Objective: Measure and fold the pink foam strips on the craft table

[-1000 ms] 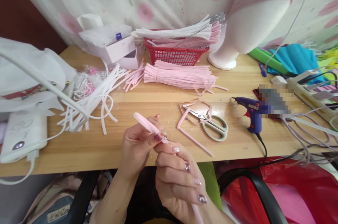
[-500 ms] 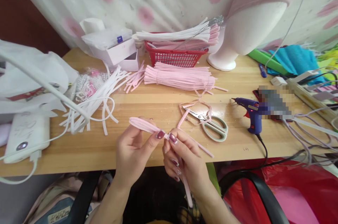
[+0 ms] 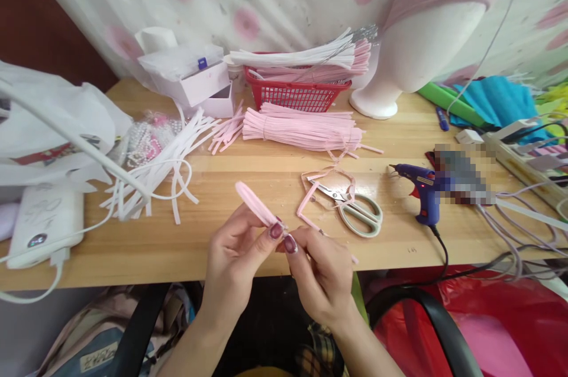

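A pink looped strip (image 3: 256, 202) points up and to the left from between my hands, above the front edge of the table. My left hand (image 3: 242, 253) pinches its lower end between thumb and fingers. Right beside it, my right hand (image 3: 317, 267) is closed, its thumb and index finger at the same end of the strip. The fingers hide most of the gripped part. Behind my right hand lie a bent pink strip (image 3: 306, 199) and scissors (image 3: 361, 216) with pale green handles.
A bundle of pink strips (image 3: 302, 128) lies before a red basket (image 3: 297, 96). White strips (image 3: 155, 173) are at left. A blue glue gun (image 3: 421, 187) stands at right, its cable over the table edge. A white foam head (image 3: 426, 51) stands behind.
The pink loop has tilted more upright. My left hand has shifted slightly right, and the fingers of my right hand have curled under; the strip end hanging below them is no longer visible.
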The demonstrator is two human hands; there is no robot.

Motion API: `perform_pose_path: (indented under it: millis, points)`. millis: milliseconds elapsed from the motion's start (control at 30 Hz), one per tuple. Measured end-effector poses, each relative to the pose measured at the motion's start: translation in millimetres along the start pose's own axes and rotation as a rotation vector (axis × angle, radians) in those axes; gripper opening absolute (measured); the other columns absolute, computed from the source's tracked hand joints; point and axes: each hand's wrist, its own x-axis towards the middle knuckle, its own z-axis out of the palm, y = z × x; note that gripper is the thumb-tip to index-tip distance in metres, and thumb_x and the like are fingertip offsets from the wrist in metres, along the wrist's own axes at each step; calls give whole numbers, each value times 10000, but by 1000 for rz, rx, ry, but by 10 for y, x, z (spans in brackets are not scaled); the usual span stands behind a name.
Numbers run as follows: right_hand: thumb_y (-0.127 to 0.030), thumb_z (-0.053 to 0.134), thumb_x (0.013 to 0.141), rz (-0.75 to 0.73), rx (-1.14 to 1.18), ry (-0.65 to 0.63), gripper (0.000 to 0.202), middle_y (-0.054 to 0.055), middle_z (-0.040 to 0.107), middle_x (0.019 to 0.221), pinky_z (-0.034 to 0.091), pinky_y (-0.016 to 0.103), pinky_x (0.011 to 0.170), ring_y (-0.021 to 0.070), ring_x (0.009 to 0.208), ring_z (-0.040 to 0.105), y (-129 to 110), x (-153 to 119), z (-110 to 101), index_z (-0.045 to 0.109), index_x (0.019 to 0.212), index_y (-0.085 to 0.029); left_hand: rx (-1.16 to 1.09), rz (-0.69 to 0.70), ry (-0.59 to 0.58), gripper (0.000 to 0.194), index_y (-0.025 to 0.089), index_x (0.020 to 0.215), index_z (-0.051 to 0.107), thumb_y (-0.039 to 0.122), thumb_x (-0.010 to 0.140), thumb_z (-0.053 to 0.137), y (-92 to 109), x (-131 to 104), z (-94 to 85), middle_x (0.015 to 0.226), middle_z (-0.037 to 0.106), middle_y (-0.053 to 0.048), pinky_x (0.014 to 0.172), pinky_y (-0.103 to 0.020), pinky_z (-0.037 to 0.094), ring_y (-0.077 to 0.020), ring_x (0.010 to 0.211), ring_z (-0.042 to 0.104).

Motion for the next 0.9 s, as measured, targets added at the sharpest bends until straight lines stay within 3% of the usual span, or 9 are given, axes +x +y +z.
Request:
perform_pose_path:
  millis: [100, 200, 267, 367, 500, 600, 733, 800, 900]
  points:
    - [-284, 523, 985, 351, 557, 70, 262, -73, 391, 509, 266, 195, 403, 66, 402, 313, -64, -28, 118, 576, 744, -194, -54, 20, 16, 74, 233, 732, 777, 274, 791, 792, -63, -10, 28, 768, 666, -14, 748, -273, 472, -159, 768, 614]
    - [-414, 585, 939, 688, 1148, 64, 352, -130, 242, 449, 172, 152, 304, 34, 327, 133, -143, -28, 221, 486, 672, -206, -73, 1, 20, 66, 240, 754, 778, 289, 795, 792, -99, -14, 30, 772, 671, -12, 733, -264, 471, -152, 759, 614]
    - [-433, 612, 914, 795, 1323, 11, 362, -142, 222, 448, 139, 140, 266, 28, 312, 90, -171, -29, 259, 451, 673, -215, -86, -28, 17, 86, 237, 747, 772, 305, 797, 792, -103, -12, 17, 757, 664, -8, 718, -258, 465, -145, 744, 605]
    - [-435, 523, 985, 728, 1144, -21, 320, -124, 298, 481, 196, 140, 291, 41, 327, 168, -134, -55, 260, 481, 758, -214, -90, -42, 30, 125, 220, 717, 752, 306, 799, 791, -93, -12, -7, 733, 641, -1, 702, -245, 446, -128, 719, 576]
    - [-193, 536, 984, 200, 259, 66, 54, -30, 525, 697, 395, 194, 493, 90, 536, 452, -8, -55, 175, 587, 973, -205, -43, -13, 91, 167, 198, 690, 705, 287, 809, 781, -84, -30, -1, 722, 617, 9, 717, -233, 432, -121, 732, 548]
    - [-72, 497, 949, -101, -131, 83, 159, -10, 558, 708, 422, 232, 556, 122, 596, 520, 45, -14, 104, 589, 970, -200, -36, 26, 121, 163, 197, 686, 693, 257, 817, 770, -101, -64, 23, 726, 604, 16, 721, -238, 439, -124, 737, 546]
    - [-96, 490, 964, -45, -128, 128, 190, -43, 521, 601, 377, 220, 493, 96, 485, 476, 45, -40, 103, 531, 813, -205, 25, 73, 103, 76, 223, 771, 736, 227, 847, 741, -143, -123, 34, 810, 627, 8, 739, -251, 453, -137, 799, 574]
    - [-132, 482, 993, 75, 37, 153, 219, -60, 495, 561, 366, 198, 468, 76, 449, 454, 32, -83, 148, 532, 793, -205, 37, 87, 76, 60, 243, 819, 752, 219, 865, 722, -156, -140, 34, 855, 642, 6, 754, -256, 460, -142, 828, 589]
    - [-267, 477, 1037, 328, 464, 180, 256, -84, 447, 514, 337, 149, 395, 50, 386, 403, -3, -110, 233, 547, 800, -202, 23, 109, 47, 66, 255, 833, 767, 219, 866, 721, -157, -126, 38, 848, 655, 8, 767, -259, 467, -140, 818, 599]
